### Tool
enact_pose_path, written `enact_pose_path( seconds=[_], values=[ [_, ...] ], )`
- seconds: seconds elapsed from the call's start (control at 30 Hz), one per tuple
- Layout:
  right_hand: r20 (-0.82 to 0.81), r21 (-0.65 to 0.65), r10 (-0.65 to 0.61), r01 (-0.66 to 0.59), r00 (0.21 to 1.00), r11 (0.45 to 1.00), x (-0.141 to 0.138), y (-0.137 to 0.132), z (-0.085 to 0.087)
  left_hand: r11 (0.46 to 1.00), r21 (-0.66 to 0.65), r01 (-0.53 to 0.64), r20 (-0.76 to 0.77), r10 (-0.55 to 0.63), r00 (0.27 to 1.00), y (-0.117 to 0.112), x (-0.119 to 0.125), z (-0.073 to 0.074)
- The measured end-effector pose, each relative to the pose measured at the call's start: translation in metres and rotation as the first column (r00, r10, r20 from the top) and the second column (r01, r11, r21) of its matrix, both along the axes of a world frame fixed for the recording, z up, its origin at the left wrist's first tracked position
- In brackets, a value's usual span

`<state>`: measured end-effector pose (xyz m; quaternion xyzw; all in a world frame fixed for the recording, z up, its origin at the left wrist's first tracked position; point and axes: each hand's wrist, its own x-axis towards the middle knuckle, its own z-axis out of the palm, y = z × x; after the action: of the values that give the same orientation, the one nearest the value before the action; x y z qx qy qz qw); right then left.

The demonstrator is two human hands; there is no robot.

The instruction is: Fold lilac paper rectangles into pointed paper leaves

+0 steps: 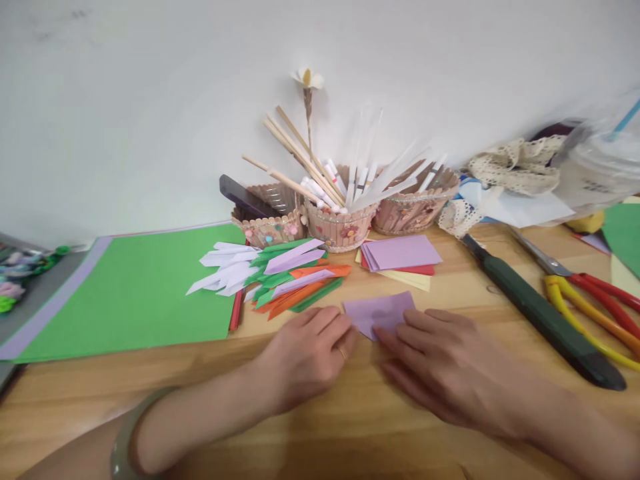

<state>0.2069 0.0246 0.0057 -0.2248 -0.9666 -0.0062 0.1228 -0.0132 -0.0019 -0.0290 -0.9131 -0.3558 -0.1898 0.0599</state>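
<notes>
A small purple paper point(383, 308) lies low over the wooden table between my two hands, its lower edge coming to a point. My left hand point(310, 350), with a ring and a bracelet, is closed at the left end of the paper, its thumb mostly hidden. My right hand point(445, 367) bends its fingers over the paper's right end, the index fingertip pressing near the lower point. Its thumb is blurred and apart from the index finger. Just behind lie a stack of purple paper rectangles point(403, 253) and a pile of folded paper pieces point(285, 270) in white, green, purple and orange.
Large green sheets point(165, 287) lie to the left. Along the wall stand wooden-stick containers point(343, 227) with sticks and pens. At the right are a dark green-handled tool point(545, 313), scissors point(555, 267), lace point(520, 163) and a plastic cup point(600, 167).
</notes>
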Motion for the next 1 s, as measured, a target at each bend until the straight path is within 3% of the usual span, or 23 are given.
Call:
enact_pose_path(
  seconds=[0.1, 0.3, 0.37, 0.47, 0.63, 0.73, 0.8, 0.9, 1.0],
  values=[
    [-0.017, 0.030, 0.025, -0.025, 1.000, 0.999, -0.001, -0.004, -0.002, 0.996, 0.043, 0.079, -0.075, -0.076, 0.994, -0.002, 0.002, 0.003],
    [-0.069, -0.061, 0.101, -0.105, 0.993, 0.993, -0.003, -0.003, 0.001, 0.997, 0.039, 0.071, -0.091, -0.067, 0.994, -0.002, 0.003, 0.005],
    [-0.120, -0.065, 0.025, -0.033, 0.992, 0.997, -0.002, 0.001, 0.000, 0.994, 0.050, 0.102, -0.062, -0.098, 0.993, -0.002, 0.003, 0.004],
    [-0.172, -0.124, -0.198, 0.178, 0.965, 0.976, 0.000, 0.007, -0.004, 0.987, 0.058, 0.147, -0.057, -0.144, 0.988, -0.002, 0.002, 0.005],
    [-0.089, -0.333, -0.443, 0.392, 0.892, 0.858, -0.002, 0.010, -0.012, 0.988, 0.082, 0.131, -0.124, -0.120, 0.985, 0.002, 0.000, 0.008],
    [-0.037, -0.445, -0.535, 0.465, 0.844, 0.765, -0.004, 0.010, -0.012, 0.988, 0.082, 0.132, -0.133, -0.120, 0.984, 0.004, 0.000, 0.007],
    [-0.031, -0.474, -0.566, 0.487, 0.824, 0.734, -0.006, 0.010, -0.011, 0.989, 0.077, 0.126, -0.123, -0.116, 0.986, 0.004, 0.001, 0.005],
    [-0.068, -0.460, -0.559, 0.471, 0.827, 0.753, -0.007, 0.009, -0.011, 0.989, 0.096, 0.110, -0.101, -0.100, 0.990, 0.003, 0.003, 0.003],
    [-0.137, -0.407, -0.488, 0.400, 0.862, 0.821, -0.007, 0.009, -0.014, 0.990, 0.107, 0.087, -0.083, -0.079, 0.993, 0.003, 0.004, 0.001]
  ],
)
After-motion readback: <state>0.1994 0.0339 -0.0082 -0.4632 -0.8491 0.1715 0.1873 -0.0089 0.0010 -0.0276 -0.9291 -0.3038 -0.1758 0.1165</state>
